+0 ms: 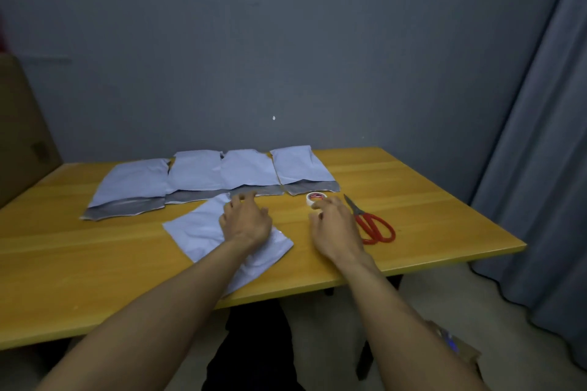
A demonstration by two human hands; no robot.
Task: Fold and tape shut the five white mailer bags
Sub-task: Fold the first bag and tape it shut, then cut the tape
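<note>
Pressing flat on the folded mailer bag [193, 228] near the table's [428, 209] front edge, the left hand [246, 219] spreads its fingers. The right hand [336, 228], loosely curled, reaches the tape roll [314, 197] beside the red scissors [371, 225]; I cannot tell whether it touches. Four other bags [197, 171] line the far edge.

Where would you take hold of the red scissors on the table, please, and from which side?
Grip the scissors by the red handle loops, coming from the near edge of the table. They lie flat, loops toward the person, closed blades pointing away, so fingers avoid the tips. The right hand is just left of them.
</note>
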